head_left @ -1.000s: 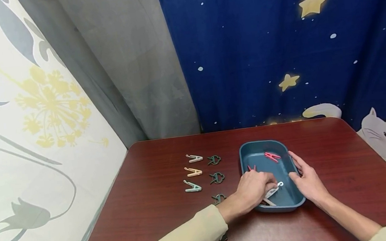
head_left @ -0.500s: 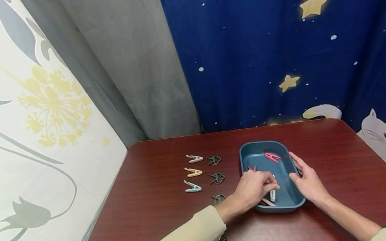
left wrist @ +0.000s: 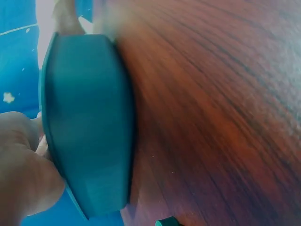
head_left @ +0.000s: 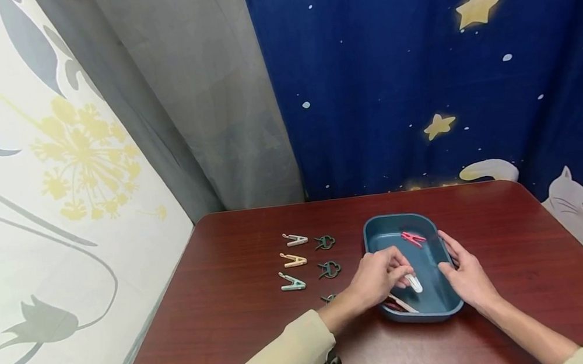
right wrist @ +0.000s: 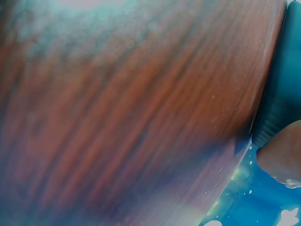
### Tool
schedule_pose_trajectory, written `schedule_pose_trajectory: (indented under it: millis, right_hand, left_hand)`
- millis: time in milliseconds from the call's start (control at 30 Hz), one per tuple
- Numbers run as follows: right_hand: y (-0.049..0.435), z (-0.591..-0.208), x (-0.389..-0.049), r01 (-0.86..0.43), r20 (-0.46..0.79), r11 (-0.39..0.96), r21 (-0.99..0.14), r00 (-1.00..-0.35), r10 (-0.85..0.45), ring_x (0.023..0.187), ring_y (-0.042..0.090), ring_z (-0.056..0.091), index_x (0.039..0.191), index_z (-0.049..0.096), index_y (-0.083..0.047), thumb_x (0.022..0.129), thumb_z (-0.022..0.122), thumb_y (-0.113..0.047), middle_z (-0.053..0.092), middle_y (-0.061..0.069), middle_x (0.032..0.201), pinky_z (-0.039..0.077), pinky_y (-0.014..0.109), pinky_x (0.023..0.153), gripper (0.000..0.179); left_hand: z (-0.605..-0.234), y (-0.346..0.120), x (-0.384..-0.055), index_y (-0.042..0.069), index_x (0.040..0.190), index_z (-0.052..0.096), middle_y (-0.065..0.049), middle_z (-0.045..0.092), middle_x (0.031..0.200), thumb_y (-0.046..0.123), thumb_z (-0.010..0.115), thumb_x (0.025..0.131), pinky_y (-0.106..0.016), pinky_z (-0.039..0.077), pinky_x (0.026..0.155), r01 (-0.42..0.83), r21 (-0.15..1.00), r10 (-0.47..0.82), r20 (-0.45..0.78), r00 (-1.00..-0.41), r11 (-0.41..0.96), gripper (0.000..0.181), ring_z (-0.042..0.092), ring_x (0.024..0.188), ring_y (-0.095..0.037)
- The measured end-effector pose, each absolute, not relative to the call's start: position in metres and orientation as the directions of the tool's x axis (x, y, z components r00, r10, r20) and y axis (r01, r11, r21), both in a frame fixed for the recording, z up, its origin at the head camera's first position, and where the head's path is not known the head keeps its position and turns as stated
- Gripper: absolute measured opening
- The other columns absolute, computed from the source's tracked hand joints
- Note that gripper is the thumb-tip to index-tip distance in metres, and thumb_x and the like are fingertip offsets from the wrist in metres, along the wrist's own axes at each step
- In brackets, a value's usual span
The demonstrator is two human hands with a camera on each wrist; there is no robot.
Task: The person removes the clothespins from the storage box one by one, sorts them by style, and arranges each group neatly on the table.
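Note:
A blue plastic tub (head_left: 438,312) stands on the table. My left hand (head_left: 377,276) reaches over its left side and pinches a white clothespin (head_left: 414,282) inside it. In the left wrist view that hand (left wrist: 23,165) is beside the rim, its fingertips hidden behind the wall. My right hand (head_left: 466,273) grips the tub's right side, thumb over the rim and fingers along the outer wall. A red clothespin (head_left: 413,239) lies at the tub's far end. Near the close end rests a pale clothespin (head_left: 404,304), with dark red pieces partly hidden beside it.
Left of the tub, a column holds a white clothespin (head_left: 295,239), a yellow clothespin (head_left: 294,259) and a light green clothespin (head_left: 293,282). Beside it run dark green clips (head_left: 329,270), the nearest partly behind the left forearm. Curtains hang behind the table (head_left: 233,340).
My left hand has lifted slightly, turning the white clothespin so its end points toward the near side of the tub. The right hand keeps its hold on the tub.

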State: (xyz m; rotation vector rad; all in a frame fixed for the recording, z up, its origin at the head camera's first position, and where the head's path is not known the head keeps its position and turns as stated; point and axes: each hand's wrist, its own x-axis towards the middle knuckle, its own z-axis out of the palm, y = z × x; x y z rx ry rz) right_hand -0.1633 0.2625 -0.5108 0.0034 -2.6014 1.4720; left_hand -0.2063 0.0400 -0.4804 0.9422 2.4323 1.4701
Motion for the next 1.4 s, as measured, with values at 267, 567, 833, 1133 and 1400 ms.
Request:
schedule_pose_trajectory:
  millis: [267,567,833,1133,1400]
  right_hand:
    - [0.261,-0.514,-0.163,-0.103,0.158,0.499,-0.861,-0.985,0.07,0.14,0.055,0.047,0.167,0.025,-0.001,0.102,0.055,0.006,0.037,0.033,0.162,0.034,-0.001,0.082,0.072]
    - [0.261,-0.514,-0.165,-0.131,0.186,0.494,-0.86,-0.981,0.063,0.139,0.054,0.048,0.166,0.026,0.001,0.101,0.055,0.007,0.037,0.033,0.161,0.035,-0.001,0.082,0.072]
    - [0.262,-0.512,-0.164,-0.136,0.19,0.501,-0.855,-0.98,0.058,0.139,0.054,0.047,0.166,0.025,0.001,0.101,0.055,0.007,0.037,0.034,0.161,0.035,-0.001,0.081,0.072]
    - [0.262,-0.512,-0.164,-0.117,0.17,0.507,-0.854,-0.984,0.059,0.141,0.054,0.046,0.167,0.024,0.0,0.103,0.055,0.005,0.036,0.033,0.162,0.034,-0.001,0.081,0.072]
    - [0.265,-0.513,-0.163,-0.094,0.142,0.505,-0.858,-0.988,0.057,0.142,0.054,0.045,0.169,0.021,-0.003,0.105,0.054,0.002,0.034,0.032,0.164,0.036,-0.001,0.079,0.072]
  left_hand:
    - [-0.473,0.019,-0.211,0.003,0.106,0.082,0.001,0.08,0.091,0.006,0.076,0.097,-0.035,0.063,0.078,0.197,0.968,0.55,0.083,-0.831,0.153,0.011,0.08,0.085,-0.017]
    - [-0.457,-0.022,-0.221,0.011,0.11,0.084,0.004,0.081,0.098,0.011,0.076,0.099,-0.033,0.062,0.076,0.284,0.927,0.505,0.129,-0.853,0.244,0.014,0.077,0.09,-0.018]
    - [-0.452,-0.061,-0.226,0.015,0.113,0.084,0.003,0.08,0.097,0.012,0.076,0.099,-0.019,0.054,0.063,0.461,0.812,0.36,0.336,-0.871,0.358,0.016,0.071,0.074,-0.003]
    - [-0.466,-0.111,-0.218,0.018,0.111,0.085,0.006,0.081,0.1,0.009,0.08,0.096,-0.034,0.053,0.067,0.52,0.699,0.276,0.441,-0.854,0.491,0.019,0.063,0.073,-0.001]
    - [-0.485,-0.152,-0.204,0.015,0.108,0.086,0.007,0.081,0.106,0.004,0.081,0.093,-0.024,0.057,0.086,0.468,0.762,0.23,0.408,-0.884,0.448,0.02,0.075,0.107,-0.015]
